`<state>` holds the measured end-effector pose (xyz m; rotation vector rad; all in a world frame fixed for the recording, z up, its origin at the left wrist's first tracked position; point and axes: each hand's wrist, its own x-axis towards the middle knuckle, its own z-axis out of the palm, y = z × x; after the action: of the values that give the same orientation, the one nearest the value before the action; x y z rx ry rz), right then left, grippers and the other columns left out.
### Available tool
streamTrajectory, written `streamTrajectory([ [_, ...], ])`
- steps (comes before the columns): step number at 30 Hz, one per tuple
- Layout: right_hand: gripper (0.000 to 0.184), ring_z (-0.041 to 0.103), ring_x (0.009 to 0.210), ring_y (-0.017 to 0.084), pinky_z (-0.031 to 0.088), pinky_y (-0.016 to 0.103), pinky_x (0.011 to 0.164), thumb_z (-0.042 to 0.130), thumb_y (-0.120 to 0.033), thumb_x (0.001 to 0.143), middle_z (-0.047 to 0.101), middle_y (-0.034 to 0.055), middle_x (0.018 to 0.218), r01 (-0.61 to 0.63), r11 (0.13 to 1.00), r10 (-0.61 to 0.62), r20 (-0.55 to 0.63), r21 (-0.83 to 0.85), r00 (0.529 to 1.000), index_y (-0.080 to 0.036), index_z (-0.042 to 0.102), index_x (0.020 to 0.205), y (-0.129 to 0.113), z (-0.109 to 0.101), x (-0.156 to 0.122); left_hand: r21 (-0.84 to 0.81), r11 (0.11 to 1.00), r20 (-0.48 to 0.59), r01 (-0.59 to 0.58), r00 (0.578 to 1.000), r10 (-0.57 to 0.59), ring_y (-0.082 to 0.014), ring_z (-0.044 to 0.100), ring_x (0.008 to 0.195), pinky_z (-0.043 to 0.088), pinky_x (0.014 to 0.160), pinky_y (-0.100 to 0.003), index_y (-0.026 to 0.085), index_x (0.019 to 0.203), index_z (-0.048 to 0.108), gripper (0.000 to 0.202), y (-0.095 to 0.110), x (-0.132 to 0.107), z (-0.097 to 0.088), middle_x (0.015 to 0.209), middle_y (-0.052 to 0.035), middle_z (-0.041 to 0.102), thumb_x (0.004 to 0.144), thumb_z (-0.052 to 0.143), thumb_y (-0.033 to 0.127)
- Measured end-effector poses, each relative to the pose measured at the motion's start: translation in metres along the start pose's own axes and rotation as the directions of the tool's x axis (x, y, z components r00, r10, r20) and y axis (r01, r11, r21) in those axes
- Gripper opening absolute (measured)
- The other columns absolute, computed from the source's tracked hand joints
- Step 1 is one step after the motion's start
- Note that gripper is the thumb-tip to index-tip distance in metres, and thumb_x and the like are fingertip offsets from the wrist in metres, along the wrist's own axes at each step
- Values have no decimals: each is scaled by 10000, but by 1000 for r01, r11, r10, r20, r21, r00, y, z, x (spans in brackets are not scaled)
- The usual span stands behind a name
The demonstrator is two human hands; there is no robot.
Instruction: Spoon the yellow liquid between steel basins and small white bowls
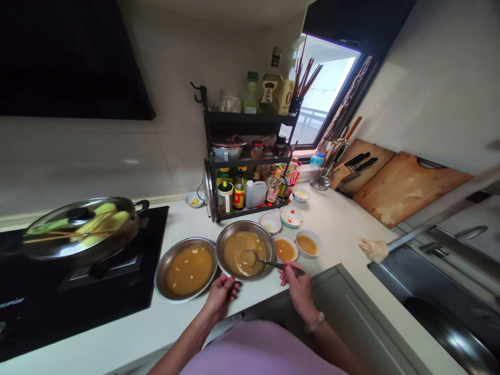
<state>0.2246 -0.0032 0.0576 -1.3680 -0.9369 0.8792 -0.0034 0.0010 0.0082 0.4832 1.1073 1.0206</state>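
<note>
My right hand (297, 291) is closed around the dark handle of a spoon (269, 262), whose metal head dips into brown liquid. That liquid fills a round metal bowl (269, 233) at the counter's middle. At the near rim of this bowl, my left hand (223, 292) has its fingers curled against the edge. A second metal bowl (159, 284) with similar brown liquid and pale bits stands just left of it. To the right are two small bowls of brown sauce, one orange-brown (285, 250) and one paler (308, 244).
A glass-lidded pan (135, 229) with corn-like food sits on the black stove (158, 260) at left. Behind the bowls rises a black rack (250, 156) of bottles and jars. Cutting boards (410, 182) lean at right, near the sink (390, 284).
</note>
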Motion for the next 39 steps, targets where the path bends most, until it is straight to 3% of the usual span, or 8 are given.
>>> streamTrajectory([
  [8,358,652,567,211,458,259,431,684,-497,717,582,-11,495,-46,994,52,-64,96,997,-170,635,853,-21,-14,0,-9,1000,15,-10,1000,10,-60,467,449,297,433,-198,136,684,563,404,-2,0,-2,581,-4,613,549,823,414],
  [17,295,593,500,155,416,225,412,750,-406,627,630,8,529,-75,970,111,-148,230,983,-162,662,769,-43,-31,5,5,1000,17,-6,1000,6,-61,472,455,313,437,-196,130,704,564,439,1,-2,-1,586,0,616,516,833,421],
  [24,297,560,469,124,437,220,430,749,-351,606,674,41,584,-4,977,66,-286,212,956,-135,657,789,-62,-68,20,4,1000,7,-6,1000,6,-59,463,445,307,430,-197,140,664,548,418,0,-1,0,574,1,612,526,824,422],
  [28,310,577,477,122,447,210,436,752,-322,576,675,41,585,75,973,25,-423,218,906,-124,642,788,-62,-98,36,7,1000,16,-12,1000,12,-59,465,447,311,432,-196,138,668,556,423,0,-1,0,575,0,615,514,830,420],
  [34,317,589,482,136,476,233,458,719,-381,659,626,3,544,146,989,-132,-538,-17,832,-126,636,828,-45,-128,51,13,1000,11,-3,1000,3,-58,459,450,309,435,-198,136,676,562,427,1,-1,0,580,1,614,519,829,430],
  [39,333,603,552,142,524,288,566,609,-415,813,659,42,721,235,906,-362,-357,-352,861,-133,650,986,-33,-135,41,13,1000,5,-5,1000,5,-59,461,452,308,435,-199,137,673,555,437,1,-1,1,579,1,611,515,829,439],
])
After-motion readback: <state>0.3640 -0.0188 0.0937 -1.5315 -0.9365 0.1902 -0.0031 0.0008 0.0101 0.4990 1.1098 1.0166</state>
